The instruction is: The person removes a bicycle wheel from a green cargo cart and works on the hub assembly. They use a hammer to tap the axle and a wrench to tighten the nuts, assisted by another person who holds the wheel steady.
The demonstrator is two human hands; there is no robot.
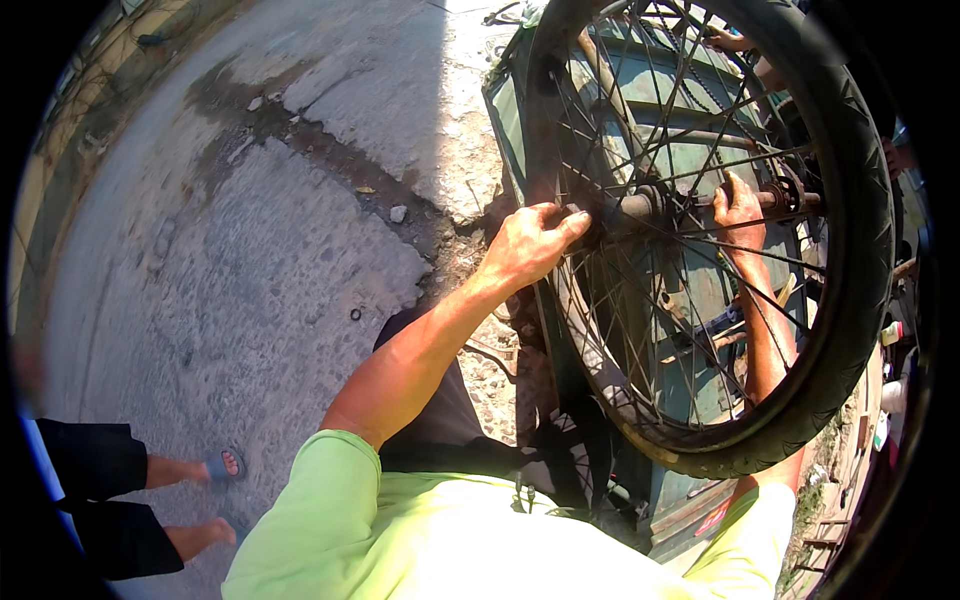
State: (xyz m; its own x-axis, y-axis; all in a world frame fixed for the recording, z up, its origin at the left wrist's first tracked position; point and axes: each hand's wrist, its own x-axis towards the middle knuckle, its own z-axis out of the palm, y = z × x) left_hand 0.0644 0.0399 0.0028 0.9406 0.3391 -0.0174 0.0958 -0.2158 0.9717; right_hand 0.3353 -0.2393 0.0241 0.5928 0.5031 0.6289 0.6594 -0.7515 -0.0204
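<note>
A spoked wheel with a black tyre [858, 150] stands tilted in front of me on the right. Its rusty hub [636, 211] lies across the middle, between my two hands. My left hand [530, 243] is on the hub's left end, thumb and forefinger pinched together; what lies between them is too small to make out. Reaching behind the spokes, my right hand [741, 215] has its fingers closed around the rusty axle [776, 199], beside a small toothed sprocket. Spokes cross in front of that hand and hide part of it.
Beneath the wheel is a worn green metal surface [640, 112], with several tools lying on it. Cracked concrete ground [270, 260] spreads to the left. A person in dark shorts [105, 490] and sandals stands at lower left. Another person's hand [728, 40] shows beyond the wheel.
</note>
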